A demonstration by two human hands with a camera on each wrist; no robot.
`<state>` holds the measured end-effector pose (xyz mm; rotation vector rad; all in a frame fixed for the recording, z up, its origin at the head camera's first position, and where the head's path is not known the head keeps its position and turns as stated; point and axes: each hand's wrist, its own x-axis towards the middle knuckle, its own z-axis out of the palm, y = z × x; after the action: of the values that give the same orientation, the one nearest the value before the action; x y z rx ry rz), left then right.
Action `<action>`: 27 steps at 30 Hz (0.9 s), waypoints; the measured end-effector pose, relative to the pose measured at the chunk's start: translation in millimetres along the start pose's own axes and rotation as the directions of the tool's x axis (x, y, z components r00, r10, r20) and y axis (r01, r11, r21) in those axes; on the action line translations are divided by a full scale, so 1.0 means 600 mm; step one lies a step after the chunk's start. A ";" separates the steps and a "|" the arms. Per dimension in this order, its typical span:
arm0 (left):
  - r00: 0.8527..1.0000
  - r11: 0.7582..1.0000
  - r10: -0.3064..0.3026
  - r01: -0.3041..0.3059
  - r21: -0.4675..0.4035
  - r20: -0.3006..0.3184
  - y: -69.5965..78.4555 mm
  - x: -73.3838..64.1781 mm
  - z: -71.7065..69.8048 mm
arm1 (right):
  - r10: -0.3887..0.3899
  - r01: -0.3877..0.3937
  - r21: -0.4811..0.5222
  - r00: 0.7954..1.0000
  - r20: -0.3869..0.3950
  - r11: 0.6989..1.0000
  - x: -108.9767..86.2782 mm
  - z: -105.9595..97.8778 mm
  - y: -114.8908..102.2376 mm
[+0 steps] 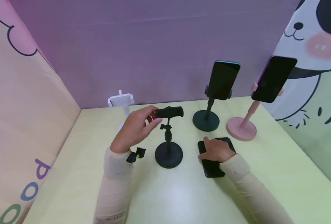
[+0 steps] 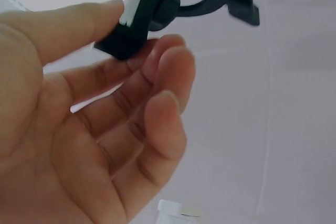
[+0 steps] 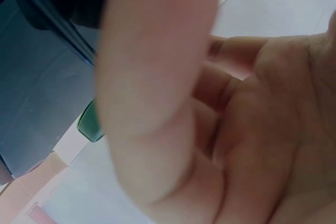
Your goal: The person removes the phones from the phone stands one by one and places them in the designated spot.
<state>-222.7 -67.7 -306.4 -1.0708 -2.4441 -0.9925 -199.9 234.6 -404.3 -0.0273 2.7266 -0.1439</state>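
Observation:
Near the middle of the table stands a black phone stand with a round base. My left hand pinches the left end of its holder, thumb in front and fingers curled behind. In the left wrist view the thumb of the left hand presses the black holder piece. To the right, a black smartphone is under my right hand, whose thumb and fingers hold it near the left edge. A blurred finger fills much of the right wrist view, hiding the exact contact of the right hand.
Behind my left hand stands a white phone stand. At the back right, a dark green stand holds a phone, and a pink stand holds another phone. Purple and printed cloth walls enclose the table.

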 end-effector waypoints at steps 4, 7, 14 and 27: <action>0.998 0.998 -0.067 0.068 0.009 -0.021 -0.010 0.005 0.000 | -0.006 0.006 -0.001 1.000 -0.003 1.000 0.002 0.001 -0.001; 0.994 0.994 -0.104 0.105 0.015 -0.037 -0.016 0.013 0.001 | -0.005 0.005 -0.005 1.000 -0.010 1.000 0.003 0.001 0.000; 0.974 0.975 -0.217 0.220 0.033 -0.071 -0.026 0.038 0.002 | -0.029 0.029 0.002 0.999 -0.040 1.000 -0.001 0.002 0.004; 0.916 0.905 -0.376 0.396 0.156 -0.143 -0.037 0.078 0.006 | -0.027 0.028 0.009 0.999 -0.033 1.000 0.004 0.001 0.010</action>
<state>-271.0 -50.9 -295.9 -0.4641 -2.6481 -0.8824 -201.9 240.3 -406.6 -0.0603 2.7588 -0.1665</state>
